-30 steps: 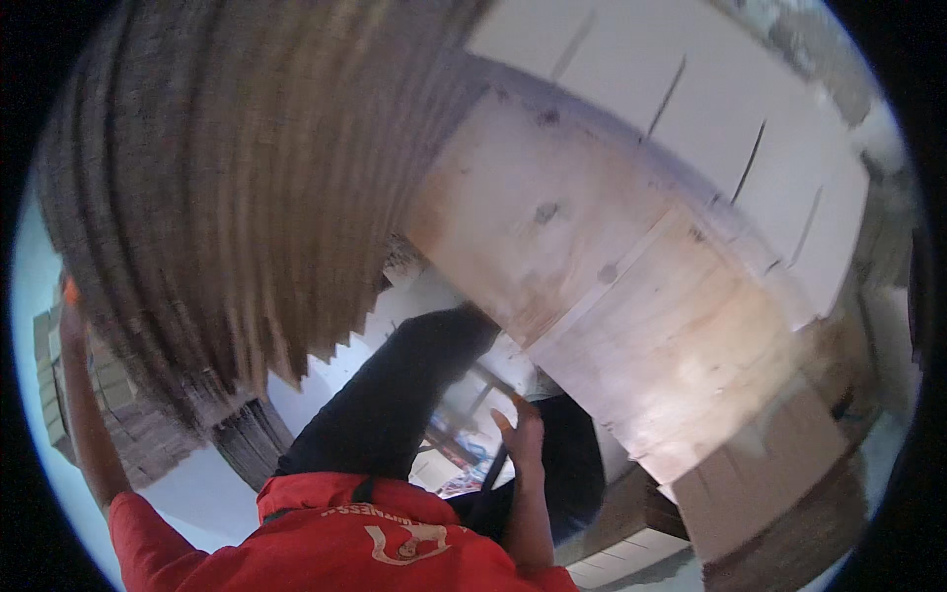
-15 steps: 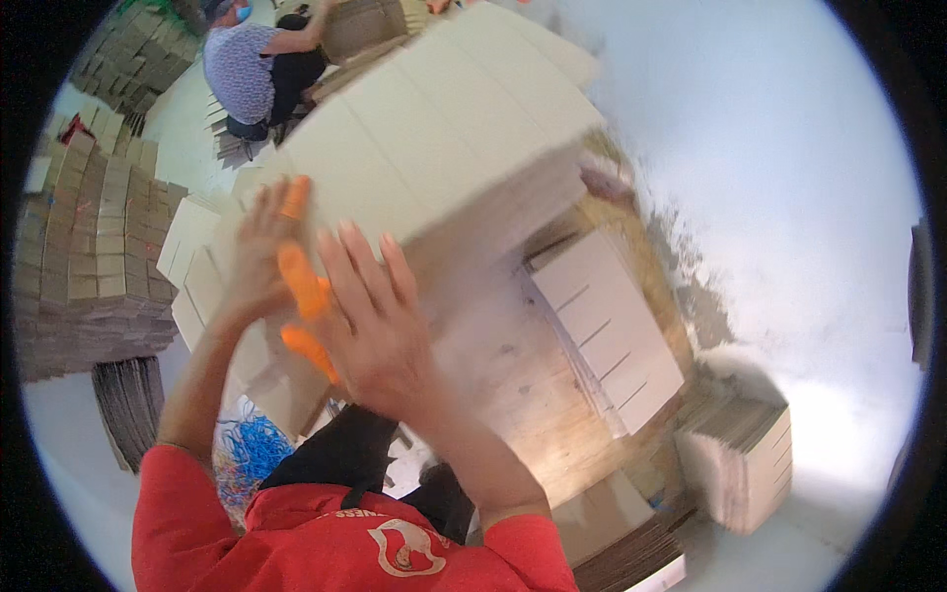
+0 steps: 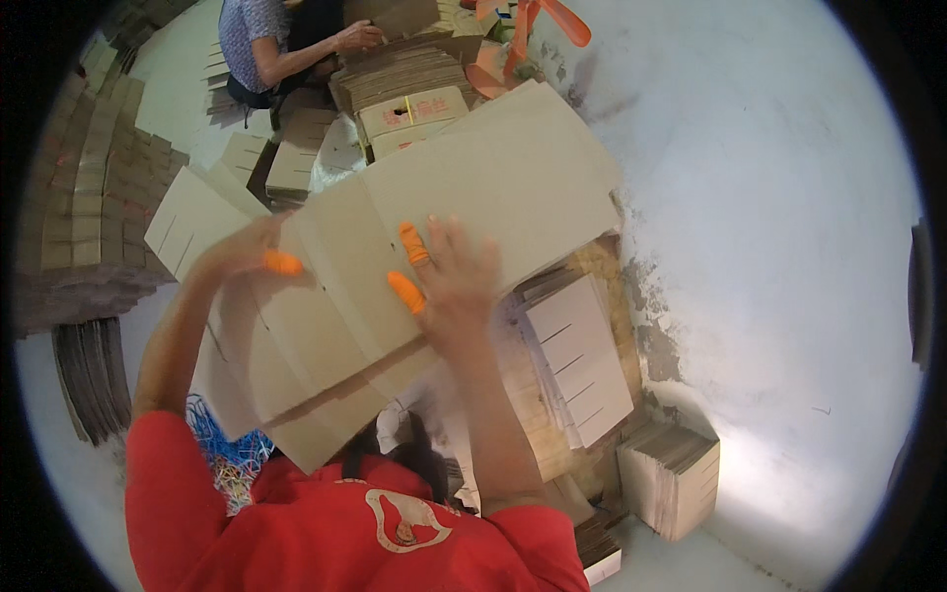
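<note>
A large creased cardboard sheet (image 3: 473,183) slants across the middle, from the upper right down toward my body. Its lower left part lies over other cardboard. At its left side my left hand (image 3: 242,252) holds the edge, the orange-covered thumb on the upper face and the other fingers partly out of sight. My right hand (image 3: 452,286) lies on the sheet with fingers stretched and spread, slightly blurred. Orange covers sit on its thumb and one finger. Left of the sheet, slotted cardboard pieces (image 3: 189,219) stick out.
Slotted cardboard pieces (image 3: 582,360) lie on a wooden board at right, near a cardboard bundle (image 3: 671,479) by the white wall (image 3: 750,247). Tall cardboard stacks (image 3: 94,197) stand at left. Blue strands (image 3: 222,444) lie below. Beyond sit a person (image 3: 266,49) and an orange fan (image 3: 523,39).
My hands, close together before, have moved apart: the left onto the sheet's left edge, the right flat onto its face. The creased sheet now slants nearer my body. The view has shifted.
</note>
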Available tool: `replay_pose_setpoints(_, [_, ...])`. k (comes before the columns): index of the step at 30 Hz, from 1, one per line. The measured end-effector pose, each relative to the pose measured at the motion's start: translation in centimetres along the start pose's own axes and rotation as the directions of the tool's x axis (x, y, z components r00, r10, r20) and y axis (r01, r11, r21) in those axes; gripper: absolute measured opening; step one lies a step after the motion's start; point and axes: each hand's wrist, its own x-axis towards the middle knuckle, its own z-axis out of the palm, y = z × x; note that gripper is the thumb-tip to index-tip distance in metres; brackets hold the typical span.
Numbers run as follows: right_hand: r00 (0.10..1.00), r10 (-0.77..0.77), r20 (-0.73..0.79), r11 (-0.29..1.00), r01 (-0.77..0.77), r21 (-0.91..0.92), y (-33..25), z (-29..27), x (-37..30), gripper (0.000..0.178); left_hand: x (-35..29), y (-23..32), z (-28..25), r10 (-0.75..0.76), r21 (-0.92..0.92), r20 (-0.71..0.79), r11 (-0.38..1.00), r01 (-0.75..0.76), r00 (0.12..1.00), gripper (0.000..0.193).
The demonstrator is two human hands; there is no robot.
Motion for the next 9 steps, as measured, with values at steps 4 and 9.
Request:
replay_pose_setpoints(4, [0.986, 0.046, -0.158, 0.996, -0.057, -0.063, 1.6, 0.9, -0.6, 0.066, 0.0, 1.6, 2.4, -0.026, -0.026, 0.030, 0.999, 0.027, 0.999, 0.083])
replay_pose_setpoints(9, [0.845, 0.273, -0.459, 0.961, -0.264, 0.086, 3.3, -1.8, -2.9, 0.075, -0.1, 3.1, 5.7, -0.187, -0.015, -0.094, 0.982, 0.186, 0.978, 0.086])
